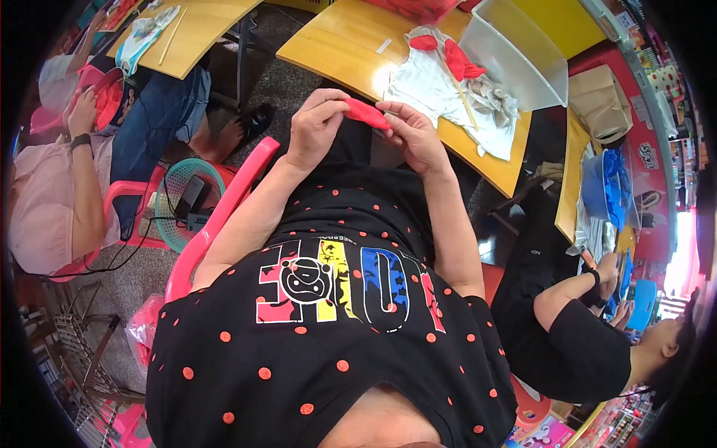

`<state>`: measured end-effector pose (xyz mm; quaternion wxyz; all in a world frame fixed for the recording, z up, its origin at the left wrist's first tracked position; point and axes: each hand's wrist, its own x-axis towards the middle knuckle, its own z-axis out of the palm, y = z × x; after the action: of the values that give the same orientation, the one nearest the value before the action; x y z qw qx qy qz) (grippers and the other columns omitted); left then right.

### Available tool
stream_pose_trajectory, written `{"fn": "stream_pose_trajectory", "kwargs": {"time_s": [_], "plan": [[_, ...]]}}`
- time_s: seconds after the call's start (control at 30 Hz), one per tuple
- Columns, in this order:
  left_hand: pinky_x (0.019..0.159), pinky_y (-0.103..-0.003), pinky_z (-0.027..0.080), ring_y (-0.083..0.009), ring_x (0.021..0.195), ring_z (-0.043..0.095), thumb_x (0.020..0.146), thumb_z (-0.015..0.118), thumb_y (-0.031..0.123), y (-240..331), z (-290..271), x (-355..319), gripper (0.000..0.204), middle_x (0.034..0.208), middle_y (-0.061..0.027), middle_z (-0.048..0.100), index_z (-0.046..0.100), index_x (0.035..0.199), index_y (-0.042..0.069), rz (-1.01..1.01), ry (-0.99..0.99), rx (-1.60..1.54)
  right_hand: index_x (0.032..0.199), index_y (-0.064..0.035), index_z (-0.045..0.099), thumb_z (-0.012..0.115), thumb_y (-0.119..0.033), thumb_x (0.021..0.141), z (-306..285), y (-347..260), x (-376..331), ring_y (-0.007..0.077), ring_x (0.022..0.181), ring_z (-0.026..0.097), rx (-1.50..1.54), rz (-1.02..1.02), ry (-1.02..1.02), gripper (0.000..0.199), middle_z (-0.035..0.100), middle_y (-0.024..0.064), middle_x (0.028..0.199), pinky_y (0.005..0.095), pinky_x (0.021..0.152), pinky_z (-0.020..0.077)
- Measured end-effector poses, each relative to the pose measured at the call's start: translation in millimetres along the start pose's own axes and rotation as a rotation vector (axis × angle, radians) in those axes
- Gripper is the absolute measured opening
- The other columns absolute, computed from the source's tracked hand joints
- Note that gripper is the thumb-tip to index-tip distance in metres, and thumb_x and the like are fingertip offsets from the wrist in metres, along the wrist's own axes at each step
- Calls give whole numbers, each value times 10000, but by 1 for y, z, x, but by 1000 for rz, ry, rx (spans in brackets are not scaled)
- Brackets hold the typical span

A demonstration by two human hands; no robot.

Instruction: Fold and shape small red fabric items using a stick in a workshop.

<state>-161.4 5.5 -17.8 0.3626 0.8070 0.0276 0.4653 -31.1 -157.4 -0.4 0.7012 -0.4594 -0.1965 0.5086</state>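
Between both hands, above my lap, a small red cloth piece [365, 114] is stretched sideways. Its left end is pinched by the fingers of my left hand [317, 128]. The thumb and fingers of my right hand [420, 140] grip the other end. What exactly the red piece is made into, I cannot tell. Just beyond my right hand, a white cloth [422, 82] lies spread on the wooden table [328, 41]. On it rest some red cloth pieces [461, 61], a thin wooden stick [464, 97] and a crumpled greyish cloth [493, 104].
A clear plastic bin [515, 52] stands at the table's far right. A seated person [60, 194] at left handles red cloth; another [567, 343] works at right near a basin with blue cloth [616, 187]. A green basket [175, 220] sits beside my pink chair [224, 213].
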Motion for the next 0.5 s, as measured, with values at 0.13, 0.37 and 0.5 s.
{"fn": "stream_pose_trajectory", "kwargs": {"time_s": [0.13,0.37,0.5], "plan": [[757,-336,538,-227,880,627,868,549,-5,-20,5,7,73,991,-112,617,618,850,12,-530,383,-654,1250,-11,501,549,-116,934,14,-7,-7,43,599,467,-432,-263,81,337,560,-9,731,176,584,398],[815,-366,516,-218,925,637,916,541,367,4,2,10,416,1044,-117,648,573,1155,28,-1226,-265,-1476,1208,-43,547,552,-60,918,25,1,-7,61,660,510,-640,-461,129,291,564,-5,732,198,625,436],[819,-337,511,-188,892,645,920,566,263,6,5,8,310,1017,-91,662,600,1120,28,-1049,-73,-1230,1227,-52,531,520,-107,951,16,4,-3,43,681,503,-626,-424,92,282,577,-3,770,180,635,428]]}}
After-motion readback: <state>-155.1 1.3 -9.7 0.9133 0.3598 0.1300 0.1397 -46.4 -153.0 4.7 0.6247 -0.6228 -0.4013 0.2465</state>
